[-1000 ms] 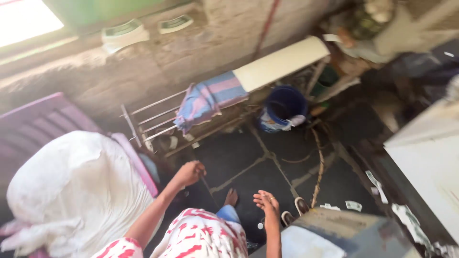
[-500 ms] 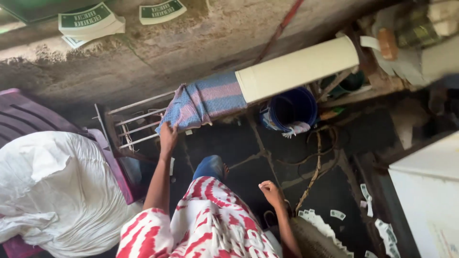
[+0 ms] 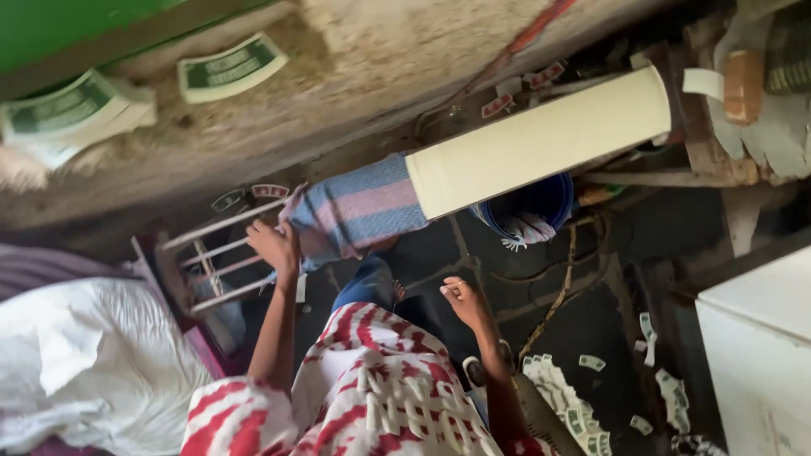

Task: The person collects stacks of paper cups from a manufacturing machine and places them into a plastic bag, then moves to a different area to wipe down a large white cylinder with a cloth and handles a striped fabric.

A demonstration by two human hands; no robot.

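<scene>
My left hand [image 3: 274,247] is stretched forward and rests on the white metal frame [image 3: 215,253] of an ironing board, right beside the striped pink and blue cloth [image 3: 359,207] lying on it. Whether its fingers close on the cloth's edge I cannot tell. My right hand [image 3: 463,301] hangs free over the dark floor with fingers loosely curled and nothing in it. The board's cream padded top [image 3: 541,139] runs to the right. I wear a red and white patterned garment [image 3: 372,388].
A blue bucket [image 3: 532,207] with a rag sits under the board. A white bundle of cloth [image 3: 84,363] lies on a purple chair at left. A white cabinet [image 3: 760,346] stands at right. Paper slips [image 3: 591,405] and a cord litter the floor. A rough wall is ahead.
My left hand has reached forward from mid-air to the board's frame by the striped cloth. The view has come closer to the board.
</scene>
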